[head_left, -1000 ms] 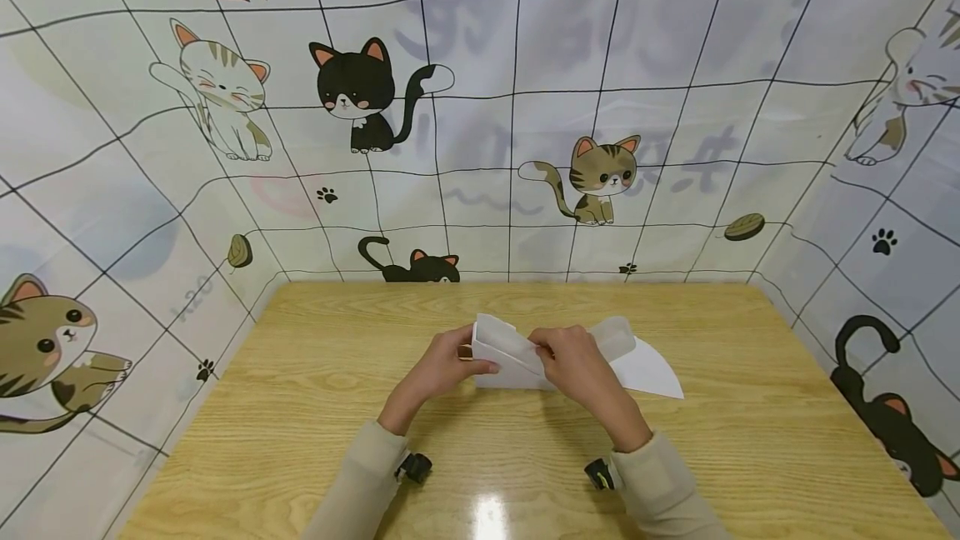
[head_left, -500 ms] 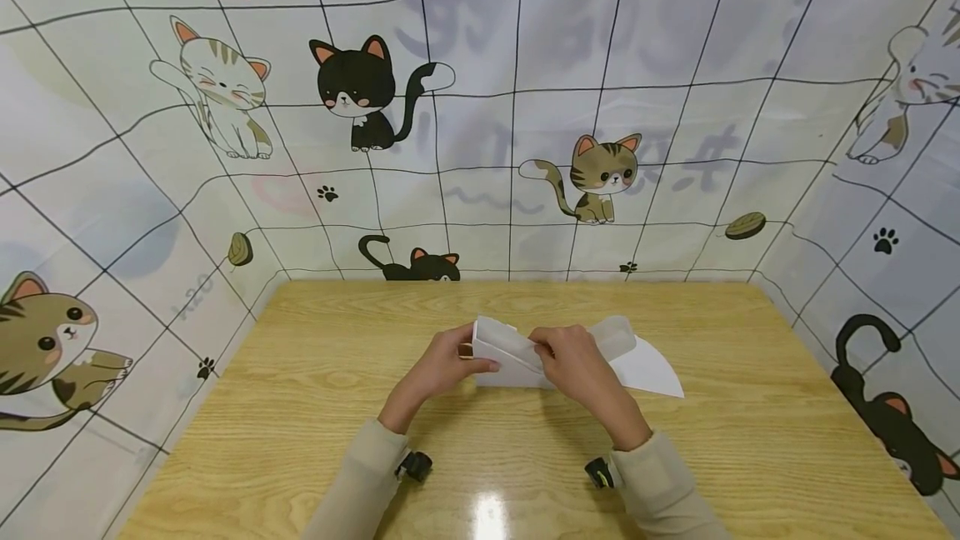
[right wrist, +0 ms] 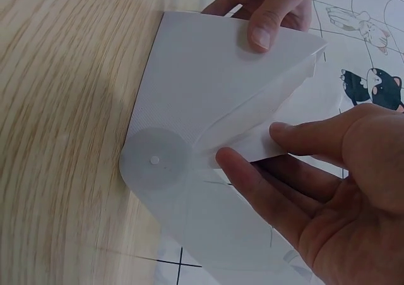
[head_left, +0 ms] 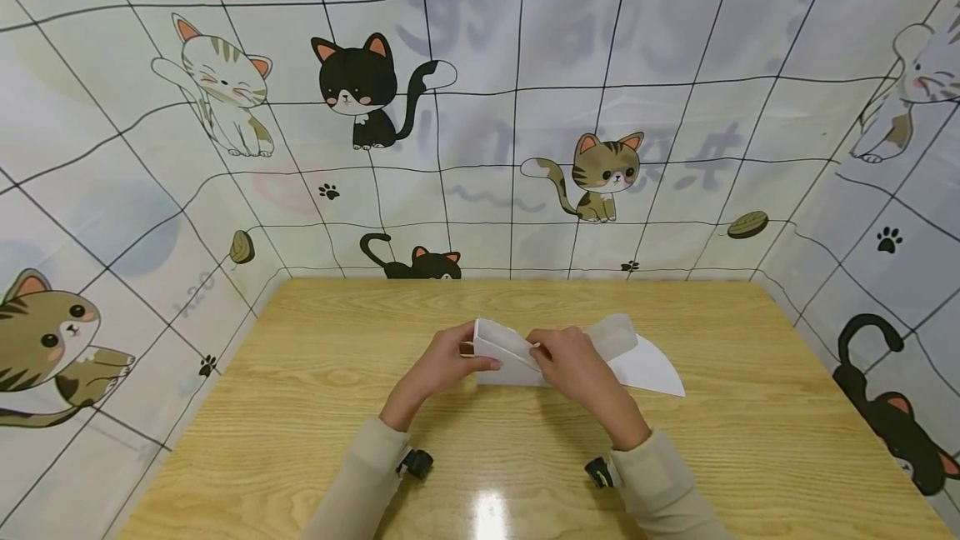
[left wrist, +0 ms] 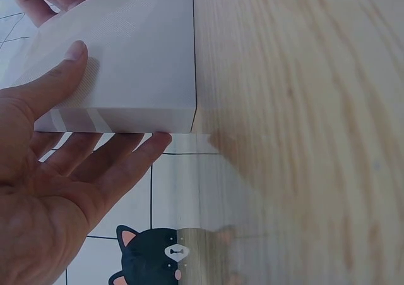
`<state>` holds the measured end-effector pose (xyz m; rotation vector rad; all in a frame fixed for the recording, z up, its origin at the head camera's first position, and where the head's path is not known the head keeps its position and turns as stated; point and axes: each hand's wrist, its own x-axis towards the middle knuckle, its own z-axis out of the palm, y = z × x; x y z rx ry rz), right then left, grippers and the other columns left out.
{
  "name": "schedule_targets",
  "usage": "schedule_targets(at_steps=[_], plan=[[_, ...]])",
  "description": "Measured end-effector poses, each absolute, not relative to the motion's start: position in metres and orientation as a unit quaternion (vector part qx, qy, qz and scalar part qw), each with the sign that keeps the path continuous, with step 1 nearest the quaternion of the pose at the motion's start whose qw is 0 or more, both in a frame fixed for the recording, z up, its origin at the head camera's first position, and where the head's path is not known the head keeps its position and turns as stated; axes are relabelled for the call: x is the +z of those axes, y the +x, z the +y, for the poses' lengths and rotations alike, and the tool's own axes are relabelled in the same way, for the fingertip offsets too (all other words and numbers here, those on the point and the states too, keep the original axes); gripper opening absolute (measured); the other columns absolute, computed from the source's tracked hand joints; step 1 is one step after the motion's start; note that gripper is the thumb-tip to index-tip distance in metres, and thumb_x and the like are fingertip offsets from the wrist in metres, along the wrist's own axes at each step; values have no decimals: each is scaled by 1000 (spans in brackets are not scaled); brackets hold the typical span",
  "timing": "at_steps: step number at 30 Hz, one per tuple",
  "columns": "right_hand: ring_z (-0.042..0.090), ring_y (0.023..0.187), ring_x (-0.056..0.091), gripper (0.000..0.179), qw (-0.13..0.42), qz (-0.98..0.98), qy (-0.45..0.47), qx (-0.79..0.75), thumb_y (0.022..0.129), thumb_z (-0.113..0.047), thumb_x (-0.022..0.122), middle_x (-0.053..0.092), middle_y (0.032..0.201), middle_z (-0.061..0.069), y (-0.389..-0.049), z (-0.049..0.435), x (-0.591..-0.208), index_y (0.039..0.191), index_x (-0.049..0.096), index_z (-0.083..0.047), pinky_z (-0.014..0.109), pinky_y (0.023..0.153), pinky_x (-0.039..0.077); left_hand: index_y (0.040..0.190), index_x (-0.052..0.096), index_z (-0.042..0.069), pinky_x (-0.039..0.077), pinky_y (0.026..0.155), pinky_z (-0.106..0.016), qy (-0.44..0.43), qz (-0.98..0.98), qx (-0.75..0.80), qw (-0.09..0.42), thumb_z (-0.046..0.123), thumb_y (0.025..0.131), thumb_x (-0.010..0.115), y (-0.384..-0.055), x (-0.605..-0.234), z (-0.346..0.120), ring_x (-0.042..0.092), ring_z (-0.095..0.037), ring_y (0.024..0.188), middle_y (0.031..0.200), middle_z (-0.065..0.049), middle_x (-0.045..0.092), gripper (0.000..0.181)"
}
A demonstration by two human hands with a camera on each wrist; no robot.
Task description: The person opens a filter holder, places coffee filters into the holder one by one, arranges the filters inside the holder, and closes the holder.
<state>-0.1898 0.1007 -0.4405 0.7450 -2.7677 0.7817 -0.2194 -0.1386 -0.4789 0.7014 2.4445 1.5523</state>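
A white, slim box-like holder (head_left: 506, 373) of ribbed card or plastic stands at the middle of the table. My left hand (head_left: 441, 367) grips its left end, thumb (left wrist: 60, 76) on the broad near face and fingers under the narrow end face. My right hand (head_left: 579, 367) pinches a thin white flap (right wrist: 252, 141) at the holder's open slanted edge between thumb and forefinger. A round translucent disc (right wrist: 156, 149) with a small pin sits at the holder's lower corner. To the right spread a translucent rounded flap (head_left: 615, 335) and a white fan-shaped panel (head_left: 654, 369), partly hidden behind my right hand.
The wood-grain table (head_left: 315, 457) reaches back to a cloth wall (head_left: 480, 132) printed with cats and grid lines, which also encloses both sides. Each wrist carries a small black camera, one being the left camera (head_left: 417, 464).
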Motion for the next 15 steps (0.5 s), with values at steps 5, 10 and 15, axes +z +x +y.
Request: schedule_targets(at_steps=[5,10,15], plan=[[4,52,39,13,88,-929,251,259,96,-1,69,73,77,4,-189,101,-440,100,79,-8,19,50,29,125,67,12,63,86,-35,236,818,519,82,16,91,80,-219,-478,-138,74,-31,109,120,-11,73,37],[5,52,40,17,91,-928,254,255,95,2,66,78,86,8,-189,101,-439,100,80,-7,20,50,28,121,68,13,63,86,-35,235,822,513,80,18,91,81,-219,-478,-138,74,-30,109,118,-9,73,33],[4,55,47,17,96,-929,260,246,94,3,69,78,88,9,-189,101,-441,100,80,-7,20,53,36,121,68,13,63,85,-34,235,823,511,79,18,91,81,-219,-477,-138,74,-29,108,117,-9,74,33]])
